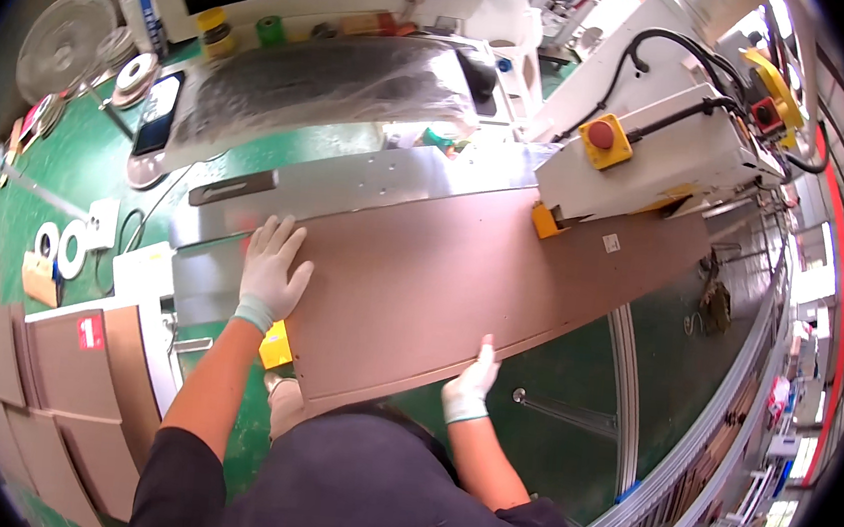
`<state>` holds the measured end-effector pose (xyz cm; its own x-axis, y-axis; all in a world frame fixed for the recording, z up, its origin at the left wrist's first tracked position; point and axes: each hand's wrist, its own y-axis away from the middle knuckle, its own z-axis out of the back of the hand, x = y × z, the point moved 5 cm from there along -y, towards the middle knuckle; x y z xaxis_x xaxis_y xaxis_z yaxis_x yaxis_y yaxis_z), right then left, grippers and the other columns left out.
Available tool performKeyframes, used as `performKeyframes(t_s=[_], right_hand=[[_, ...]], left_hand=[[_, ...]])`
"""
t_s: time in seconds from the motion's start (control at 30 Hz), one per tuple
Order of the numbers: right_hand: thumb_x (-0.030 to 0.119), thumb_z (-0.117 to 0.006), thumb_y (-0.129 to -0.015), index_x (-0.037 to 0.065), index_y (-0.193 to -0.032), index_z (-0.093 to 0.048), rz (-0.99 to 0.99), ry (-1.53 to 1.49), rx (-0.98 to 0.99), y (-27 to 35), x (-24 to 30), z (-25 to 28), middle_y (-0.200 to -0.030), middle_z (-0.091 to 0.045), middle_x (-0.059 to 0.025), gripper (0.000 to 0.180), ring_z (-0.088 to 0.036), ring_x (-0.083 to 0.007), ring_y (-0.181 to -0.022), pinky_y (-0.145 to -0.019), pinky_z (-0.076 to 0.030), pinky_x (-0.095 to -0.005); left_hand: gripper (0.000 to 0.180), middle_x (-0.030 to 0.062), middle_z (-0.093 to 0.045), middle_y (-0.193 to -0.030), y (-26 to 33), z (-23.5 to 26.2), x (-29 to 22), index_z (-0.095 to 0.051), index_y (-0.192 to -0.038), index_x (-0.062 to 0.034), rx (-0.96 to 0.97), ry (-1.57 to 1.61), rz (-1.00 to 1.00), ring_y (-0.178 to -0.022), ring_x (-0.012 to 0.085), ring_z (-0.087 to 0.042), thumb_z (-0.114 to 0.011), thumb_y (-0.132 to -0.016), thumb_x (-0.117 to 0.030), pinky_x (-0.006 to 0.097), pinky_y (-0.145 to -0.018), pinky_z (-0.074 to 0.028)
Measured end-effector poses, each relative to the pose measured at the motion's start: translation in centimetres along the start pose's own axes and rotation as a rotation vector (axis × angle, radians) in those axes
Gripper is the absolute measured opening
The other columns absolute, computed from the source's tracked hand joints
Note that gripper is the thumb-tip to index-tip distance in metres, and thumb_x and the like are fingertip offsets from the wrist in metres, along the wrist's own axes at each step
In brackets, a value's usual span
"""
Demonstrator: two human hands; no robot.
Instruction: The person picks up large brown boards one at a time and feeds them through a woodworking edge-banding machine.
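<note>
The long, smooth brown panel [420,283] bears a small white sticker [611,243]; left hand [274,273] open, grip spread; right hand [472,380] gripping its near edge.

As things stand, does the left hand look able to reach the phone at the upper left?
Probably yes, with a stretch: the phone is uncovered, and only the metal plate seems to lie between it and the left hand.
</note>
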<state>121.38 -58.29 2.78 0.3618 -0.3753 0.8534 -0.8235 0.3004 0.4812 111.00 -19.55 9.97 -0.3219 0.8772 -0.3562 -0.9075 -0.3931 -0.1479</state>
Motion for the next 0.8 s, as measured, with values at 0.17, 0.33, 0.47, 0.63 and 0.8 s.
performKeyframes(t_s=[0.17,0.33,0.47,0.63,0.8], right_hand=[[0.037,-0.066,-0.103,0.0,-0.138,-0.056,-0.07,-0.057,-0.085,-1.8,2.8,-0.3,-0.138,-0.06,-0.0096,0.052,-0.06,-0.0264,-0.122,-0.105,-0.052,-0.0429],[0.032,-0.064,-0.103,0.002,-0.143,-0.052,0.093,-0.117,-0.051,-8.6,4.7,2.0,-0.138,-0.059,-0.0113,0.052,-0.061,-0.029,-0.121,-0.105,-0.052,-0.0452],[0.038,-0.064,-0.104,0.003,-0.138,-0.057,0.082,-0.245,0.046,-12.7,6.6,2.5,-0.14,-0.061,-0.0087,0.05,-0.059,-0.0252,-0.126,-0.11,-0.047,-0.0432],[0.037,-0.058,-0.105,0.003,-0.149,-0.051,-0.014,-0.088,-0.116,-7.9,0.4,3.3,-0.148,-0.057,-0.0101,0.056,-0.054,-0.0294,-0.133,-0.117,-0.041,-0.0457],[0.052,-0.043,-0.106,0.005,-0.15,-0.051,-0.375,-0.274,0.106,-4.9,2.8,-1.8,-0.15,-0.058,-0.0148,0.065,-0.059,-0.0367,-0.132,-0.114,-0.046,-0.0547]], left_hand=[[0.075,0.0169,-0.038,-0.165,-1.3,-0.5,-1.3,-0.039,-0.158,-0.0043,0.037,-0.12,0.059,-0.155,0.0396,-0.028,-0.059,-0.096,-0.041,0.052,-0.129,-0.013],[0.078,0.0173,-0.032,-0.168,-1.2,-1.5,-1.1,-0.036,-0.159,-0.0037,0.064,-0.224,0.071,-0.157,0.0401,-0.023,-0.057,-0.096,-0.044,0.053,-0.13,-0.012],[0.075,0.0175,-0.032,-0.169,-1.5,-2.0,-0.4,-0.036,-0.16,-0.0051,0.039,-0.233,0.06,-0.157,0.0417,-0.023,-0.056,-0.097,-0.04,0.055,-0.129,-0.012],[0.072,0.0159,-0.031,-0.169,-1.7,-1.3,-1.4,-0.037,-0.16,-0.0064,0.086,-0.21,0.082,-0.158,0.0395,-0.022,-0.056,-0.099,-0.039,0.054,-0.129,-0.014],[0.076,0.0173,-0.031,-0.169,-0.9,-1.2,-0.2,-0.037,-0.16,-0.0061,0.079,-0.204,0.115,-0.159,0.0391,-0.022,-0.059,-0.096,-0.04,0.054,-0.129,-0.013]])
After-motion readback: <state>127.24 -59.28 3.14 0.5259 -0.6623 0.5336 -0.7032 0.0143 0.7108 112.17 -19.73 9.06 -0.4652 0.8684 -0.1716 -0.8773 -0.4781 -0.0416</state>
